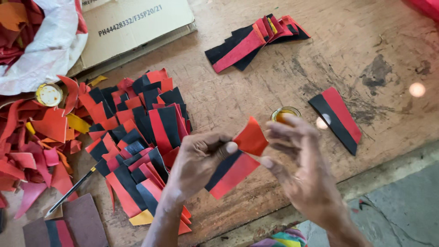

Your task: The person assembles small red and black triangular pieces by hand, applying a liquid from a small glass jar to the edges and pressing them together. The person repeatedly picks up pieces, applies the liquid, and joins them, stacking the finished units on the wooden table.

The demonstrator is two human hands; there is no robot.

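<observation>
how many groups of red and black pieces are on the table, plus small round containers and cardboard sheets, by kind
Heaps of red-and-black pieces: 2, the big heap and the far fan
Single red-and-black pieces: 2, one lying on the table, one held in the left hand
Small round containers: 2
Cardboard sheets: 1
Total: 7

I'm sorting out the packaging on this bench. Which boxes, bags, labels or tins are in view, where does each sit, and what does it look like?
Flattened brown cardboard box: top left on the wooden table, rectangular, dark print along one edge.
White crumpled plastic sack: top left corner, overlapping the cardboard, holding red scraps.
Small round tin lid: left, among red offcuts, yellowish with a metal rim.
Small round glass pot: centre, behind the right hand, amber contents.
No screens or signs.
</observation>
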